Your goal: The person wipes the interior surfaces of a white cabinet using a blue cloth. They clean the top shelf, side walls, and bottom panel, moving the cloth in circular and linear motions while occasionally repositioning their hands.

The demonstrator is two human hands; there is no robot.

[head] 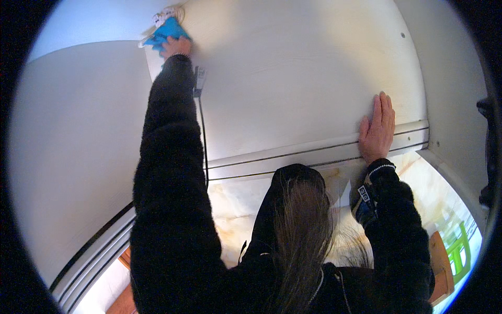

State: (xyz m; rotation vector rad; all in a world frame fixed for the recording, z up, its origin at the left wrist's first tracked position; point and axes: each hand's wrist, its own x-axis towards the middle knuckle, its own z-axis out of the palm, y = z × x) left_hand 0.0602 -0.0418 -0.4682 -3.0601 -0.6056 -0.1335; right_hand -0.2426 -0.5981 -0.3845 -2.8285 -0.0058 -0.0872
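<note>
At the far upper left, my left hand (176, 46) grips a crumpled blue cloth (168, 32) against the white panel (274, 78). Just beyond the cloth is a small pale object (168, 15), too blurred to name. My right hand (378, 127) rests flat on the panel's light trim (282, 154), which has dark lines along it. Its fingers are straight and it holds nothing. A dark device (364, 206) with printed codes is strapped at my right wrist. Both arms are stretched out in black fuzzy sleeves.
A black cord (204, 137) runs down beside my left sleeve from a small labelled grey piece (199, 80). A grey-white side panel (78, 117) stands at left. Below the trim is a marble-patterned surface (239, 196). A green chair (461, 251) and a wooden piece (441, 267) are at lower right.
</note>
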